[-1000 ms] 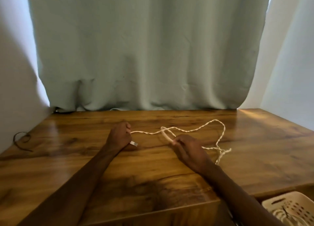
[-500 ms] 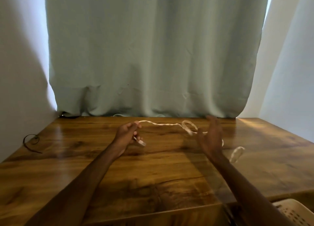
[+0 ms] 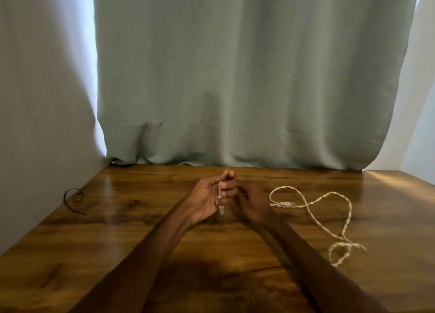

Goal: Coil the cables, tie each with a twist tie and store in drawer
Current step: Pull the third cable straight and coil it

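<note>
Cream braided cable (image 3: 286, 204): sprawls uncoiled in slack loops on the glossy brown wooden tabletop (image 3: 141, 242), just right of the 2 hands, with 1 white plug end (image 3: 221, 209) raised off the wood.

Left hand (image 3: 207, 201): pinches that plug end upright, fingers (image 3: 223, 178) mostly straight and pressed together.

Right hand (image 3: 253, 203): sits close against the left. Too blurred and dark to tell the lie of its fingers, or any contact with the cable.

Likely trouble:
- Could tighten the small twisted loop near the front into a knot if hauled in fast.
- Could drag the loose tail off the right front edge.
- Could slip from so light a pinch and lose the first turn.

Thin black twist tie (image 3: 74, 198): lies well apart at far left beside the wall, awkward to fetch without loosening a finished coil.

Grey-green fabric curtain (image 3: 235, 77): hangs behind, down to the tabletop's back edge.

Pale walls (image 3: 35, 101): close in on both sides.
</note>
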Demonstrator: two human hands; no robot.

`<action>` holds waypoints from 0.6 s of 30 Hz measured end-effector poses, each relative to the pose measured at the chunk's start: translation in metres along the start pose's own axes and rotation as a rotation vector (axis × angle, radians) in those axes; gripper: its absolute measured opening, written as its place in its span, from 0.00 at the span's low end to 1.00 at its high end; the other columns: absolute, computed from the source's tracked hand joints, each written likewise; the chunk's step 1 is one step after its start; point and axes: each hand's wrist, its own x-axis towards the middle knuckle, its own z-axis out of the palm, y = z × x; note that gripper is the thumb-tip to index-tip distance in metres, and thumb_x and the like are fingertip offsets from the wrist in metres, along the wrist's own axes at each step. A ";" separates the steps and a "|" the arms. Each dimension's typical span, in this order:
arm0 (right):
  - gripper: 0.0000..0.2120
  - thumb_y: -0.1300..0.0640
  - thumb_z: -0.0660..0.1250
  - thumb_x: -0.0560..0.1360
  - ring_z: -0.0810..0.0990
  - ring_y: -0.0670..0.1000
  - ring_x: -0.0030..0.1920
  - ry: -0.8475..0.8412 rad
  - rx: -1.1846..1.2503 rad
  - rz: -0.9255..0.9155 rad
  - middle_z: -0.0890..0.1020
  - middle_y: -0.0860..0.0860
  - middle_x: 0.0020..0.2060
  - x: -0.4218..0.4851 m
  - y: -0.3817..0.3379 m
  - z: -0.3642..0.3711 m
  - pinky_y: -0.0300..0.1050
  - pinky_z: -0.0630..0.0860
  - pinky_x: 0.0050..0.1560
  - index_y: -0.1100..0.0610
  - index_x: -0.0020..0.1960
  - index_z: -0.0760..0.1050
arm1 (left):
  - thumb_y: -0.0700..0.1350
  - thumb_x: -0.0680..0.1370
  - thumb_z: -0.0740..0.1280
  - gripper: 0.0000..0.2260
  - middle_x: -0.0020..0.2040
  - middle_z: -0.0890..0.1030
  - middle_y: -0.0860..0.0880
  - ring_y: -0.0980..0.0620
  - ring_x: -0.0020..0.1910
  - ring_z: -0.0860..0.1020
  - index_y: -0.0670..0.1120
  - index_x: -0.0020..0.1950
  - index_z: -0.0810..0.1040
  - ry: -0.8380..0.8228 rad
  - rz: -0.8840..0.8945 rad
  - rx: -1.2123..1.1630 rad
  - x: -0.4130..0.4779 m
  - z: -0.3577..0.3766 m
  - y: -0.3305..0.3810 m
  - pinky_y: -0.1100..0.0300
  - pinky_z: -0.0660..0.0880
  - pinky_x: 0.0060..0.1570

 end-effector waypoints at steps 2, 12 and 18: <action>0.11 0.55 0.59 0.84 0.82 0.38 0.51 -0.084 0.015 0.008 0.84 0.42 0.52 -0.002 0.009 0.018 0.42 0.76 0.53 0.49 0.60 0.79 | 0.37 0.83 0.59 0.06 0.38 0.74 0.51 0.57 0.33 0.68 0.43 0.58 0.73 0.010 0.026 0.028 0.002 -0.005 -0.001 0.66 0.61 0.27; 0.10 0.54 0.62 0.82 0.79 0.35 0.41 -0.397 -0.149 -0.040 0.81 0.36 0.38 -0.008 0.001 0.019 0.35 0.70 0.43 0.46 0.46 0.80 | 0.23 0.79 0.49 0.25 0.71 0.75 0.32 0.36 0.72 0.74 0.33 0.76 0.63 0.183 0.074 0.103 0.006 -0.041 0.000 0.51 0.74 0.68; 0.10 0.53 0.65 0.78 0.78 0.40 0.33 -0.434 -0.156 -0.036 0.79 0.37 0.29 -0.007 -0.013 -0.006 0.41 0.69 0.36 0.47 0.40 0.82 | 0.23 0.80 0.53 0.24 0.71 0.76 0.38 0.42 0.70 0.76 0.38 0.74 0.66 0.416 0.115 0.466 0.018 -0.065 -0.008 0.52 0.72 0.71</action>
